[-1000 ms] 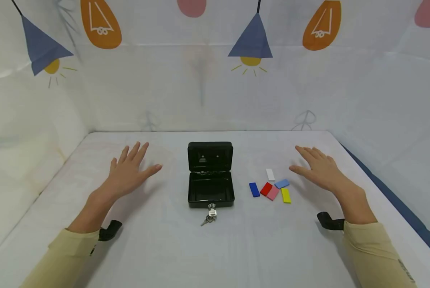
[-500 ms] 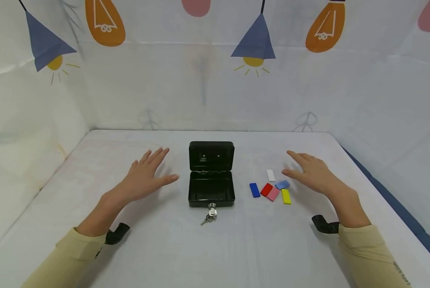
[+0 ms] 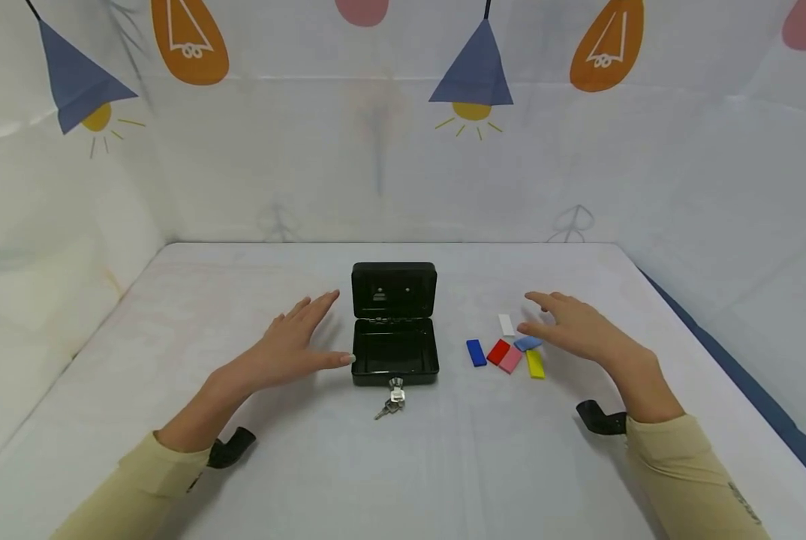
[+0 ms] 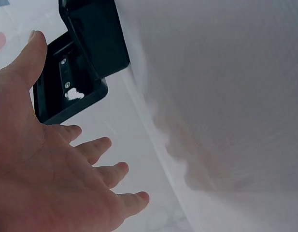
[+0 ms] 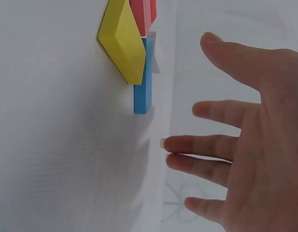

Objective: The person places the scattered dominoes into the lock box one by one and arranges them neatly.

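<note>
A black cash box stands on the table with its lid raised. Keys hang from the lock at its front. Just left of the box my left hand has its fingers spread and holds nothing; whether the thumb touches the box I cannot tell. Several small flat blocks lie right of the box: dark blue, red, pink, yellow, light blue and white. My right hand hovers beside them, fingers extended and holding nothing.
The white table carries the box and blocks. Behind it hangs a white cloth wall printed with lamps and bulbs. Each wrist wears a black camera mount, such as the left one and the right one.
My left hand has moved right, up to the box's side. The right hand has drifted left towards the blocks. Box, keys and blocks stay where they were.
</note>
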A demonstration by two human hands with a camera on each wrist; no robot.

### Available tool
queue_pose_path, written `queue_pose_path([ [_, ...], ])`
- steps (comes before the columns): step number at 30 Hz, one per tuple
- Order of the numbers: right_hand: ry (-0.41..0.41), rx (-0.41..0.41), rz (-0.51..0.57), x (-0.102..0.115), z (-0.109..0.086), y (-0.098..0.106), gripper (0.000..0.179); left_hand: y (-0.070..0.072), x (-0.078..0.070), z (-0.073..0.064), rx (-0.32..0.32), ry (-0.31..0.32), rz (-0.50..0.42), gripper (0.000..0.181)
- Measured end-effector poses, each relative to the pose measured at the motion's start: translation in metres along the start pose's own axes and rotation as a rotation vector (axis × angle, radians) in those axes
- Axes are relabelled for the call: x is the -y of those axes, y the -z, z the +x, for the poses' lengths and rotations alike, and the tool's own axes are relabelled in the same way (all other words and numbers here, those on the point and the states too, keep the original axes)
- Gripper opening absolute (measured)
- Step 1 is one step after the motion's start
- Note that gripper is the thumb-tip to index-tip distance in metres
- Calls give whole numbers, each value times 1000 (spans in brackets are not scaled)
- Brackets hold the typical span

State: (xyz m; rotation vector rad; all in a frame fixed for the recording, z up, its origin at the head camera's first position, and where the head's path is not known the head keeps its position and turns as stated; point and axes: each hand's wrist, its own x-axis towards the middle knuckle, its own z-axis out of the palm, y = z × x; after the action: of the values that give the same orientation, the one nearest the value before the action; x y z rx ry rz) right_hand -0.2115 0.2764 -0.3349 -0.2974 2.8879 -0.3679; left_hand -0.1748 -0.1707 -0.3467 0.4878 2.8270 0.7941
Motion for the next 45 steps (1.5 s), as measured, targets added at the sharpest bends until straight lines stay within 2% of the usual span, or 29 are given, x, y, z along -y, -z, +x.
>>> queue_pose_path([
  [12,22,2,-35,9,-1,-3,72,-14,-6,3,46,13,-22,116],
  [21,36,17,-30,11,0,-5,62,-17,-9,6,85,-5,-65,119],
  [29,49,22,-38,15,0,-6,60,-20,-8,8,140,6,-190,118],
  [40,48,52,-61,18,0,-4,52,-20,-11,13,150,49,-289,126],
  [45,52,62,-59,19,-1,-3,47,-20,-13,17,155,2,-434,129],
])
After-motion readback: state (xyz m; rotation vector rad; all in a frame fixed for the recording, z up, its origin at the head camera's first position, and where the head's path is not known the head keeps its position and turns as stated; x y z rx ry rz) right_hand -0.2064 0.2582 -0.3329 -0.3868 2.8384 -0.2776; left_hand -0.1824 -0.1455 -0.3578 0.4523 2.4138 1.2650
